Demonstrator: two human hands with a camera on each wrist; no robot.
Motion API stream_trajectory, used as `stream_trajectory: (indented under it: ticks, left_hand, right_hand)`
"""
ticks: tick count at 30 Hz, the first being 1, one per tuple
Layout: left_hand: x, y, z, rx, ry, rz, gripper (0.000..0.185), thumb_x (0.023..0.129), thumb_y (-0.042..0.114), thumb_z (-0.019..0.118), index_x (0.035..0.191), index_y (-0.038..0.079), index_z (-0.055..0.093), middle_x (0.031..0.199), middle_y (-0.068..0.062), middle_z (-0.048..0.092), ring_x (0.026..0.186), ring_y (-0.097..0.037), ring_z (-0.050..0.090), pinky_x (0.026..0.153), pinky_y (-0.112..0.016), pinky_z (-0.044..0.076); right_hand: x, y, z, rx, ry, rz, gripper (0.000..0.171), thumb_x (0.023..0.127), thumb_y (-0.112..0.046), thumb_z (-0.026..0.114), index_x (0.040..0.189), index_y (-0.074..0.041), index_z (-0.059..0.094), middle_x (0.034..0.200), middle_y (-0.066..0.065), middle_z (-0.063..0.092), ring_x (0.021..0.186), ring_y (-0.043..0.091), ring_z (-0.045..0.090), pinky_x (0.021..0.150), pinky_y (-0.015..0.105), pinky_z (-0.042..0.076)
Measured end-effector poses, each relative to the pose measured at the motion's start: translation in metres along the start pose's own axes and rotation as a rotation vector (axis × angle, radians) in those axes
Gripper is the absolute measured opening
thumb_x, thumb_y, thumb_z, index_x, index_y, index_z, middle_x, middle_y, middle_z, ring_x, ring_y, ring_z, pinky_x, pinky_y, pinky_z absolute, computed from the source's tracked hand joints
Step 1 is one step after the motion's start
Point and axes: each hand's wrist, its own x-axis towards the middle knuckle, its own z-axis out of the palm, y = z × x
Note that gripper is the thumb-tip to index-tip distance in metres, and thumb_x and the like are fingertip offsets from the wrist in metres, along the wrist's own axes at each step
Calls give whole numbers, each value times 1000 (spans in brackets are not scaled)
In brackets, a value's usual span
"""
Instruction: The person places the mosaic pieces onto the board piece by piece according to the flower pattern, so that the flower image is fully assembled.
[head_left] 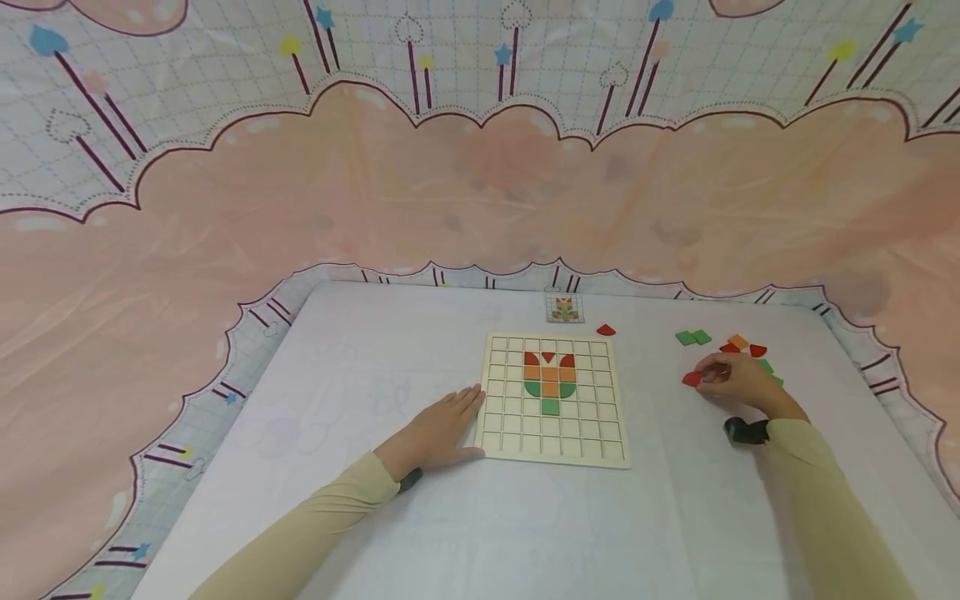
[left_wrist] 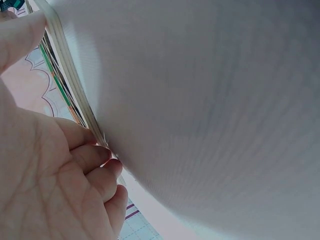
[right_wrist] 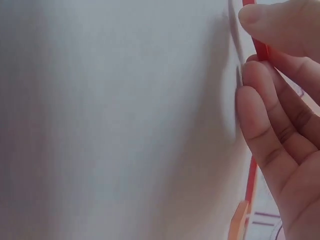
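A square wooden grid board (head_left: pixel 510 442) lies on the table, with red, orange and green pieces forming a tulip-like figure in its upper middle. My left hand (head_left: pixel 442 429) rests on the table at the board's left side, its fingertips and thumb touching the edge; the left wrist view shows the fingertips (left_wrist: pixel 102 155) against that edge. To the right of the board, my right hand (head_left: pixel 738 383) pinches a red piece (head_left: pixel 692 379) between thumb and fingers, just over the tabletop. In the right wrist view the red piece (right_wrist: pixel 259 47) is seen edge-on, partly hidden by the thumb.
Loose pieces lie around the right hand: two green squares (head_left: pixel 693 337), an orange piece (head_left: pixel 738 342), a red piece (head_left: pixel 758 351) and a partly covered green one (head_left: pixel 764 366). Behind the board are a small pattern card (head_left: pixel 564 308) and another red piece (head_left: pixel 606 331).
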Motion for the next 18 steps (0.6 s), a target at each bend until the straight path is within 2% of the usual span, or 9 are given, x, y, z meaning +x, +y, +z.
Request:
stream_trajectory:
  ticks: [6,13,18]
  left_hand:
    - [-1,0,0,4,-6,0,88,90,58,49,150,3,17,158,-13,17,146,-24,19,119,-38,23]
    - [-1,1,-1,3,-5,1,88,90,58,49,150,2,18,157,-13,18,146,-25,19,119,-38,23]
    - [-1,1,-1,2,-6,-13,88,89,59,49,150,3,17,158,-12,17,146,-23,18,119,-37,22]
  right_hand:
    - [6,-15,12,38,-14,-43,30,81,-14,71,106,0,64,92,8,66,81,15,56,68,18,49]
    - [15,-54,37,64,-10,-61,26,81,-17,72,103,-6,65,93,6,65,86,19,56,76,26,51]
    - [20,-86,53,96,-21,-151,24,78,-13,75,99,-5,66,94,8,65,84,18,57,77,27,52]
